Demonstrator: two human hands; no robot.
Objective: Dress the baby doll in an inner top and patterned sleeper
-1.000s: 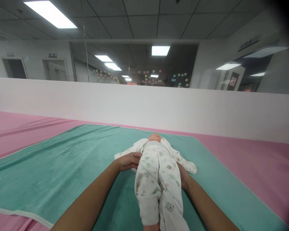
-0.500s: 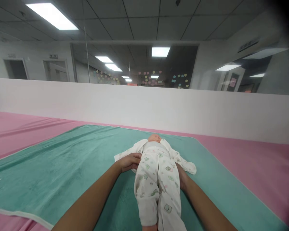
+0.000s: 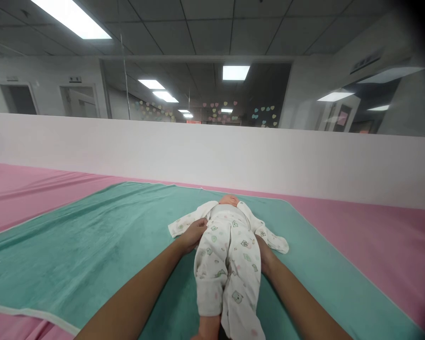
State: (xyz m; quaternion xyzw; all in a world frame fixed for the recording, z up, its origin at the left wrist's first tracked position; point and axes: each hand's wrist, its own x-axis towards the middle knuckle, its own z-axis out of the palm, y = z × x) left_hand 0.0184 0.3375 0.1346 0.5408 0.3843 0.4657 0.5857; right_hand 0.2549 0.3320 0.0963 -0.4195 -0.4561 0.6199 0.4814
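A baby doll [image 3: 229, 200] lies on its back with its head away from me. It wears white patterned pants [image 3: 230, 255] and a white top with spread sleeves [image 3: 274, 242]. One bare foot [image 3: 208, 328] shows below the pants leg at the bottom of the view. My left hand [image 3: 194, 234] is at the left side of the doll's waist, its fingers closed on the edge of the pants. At the opposite hip is my right hand [image 3: 265, 252], its fingers hidden behind the pants.
Under the doll a teal blanket [image 3: 92, 255] with a pale border is spread over a pink mat [image 3: 368, 231]. A low white wall [image 3: 184, 151] runs across behind it, with a mirror or window [image 3: 198, 94] above.
The doll's legs have shifted a little to the left, and more of the bare foot shows. My left hand has moved slightly up along the waist. The right hand remains at the hip.
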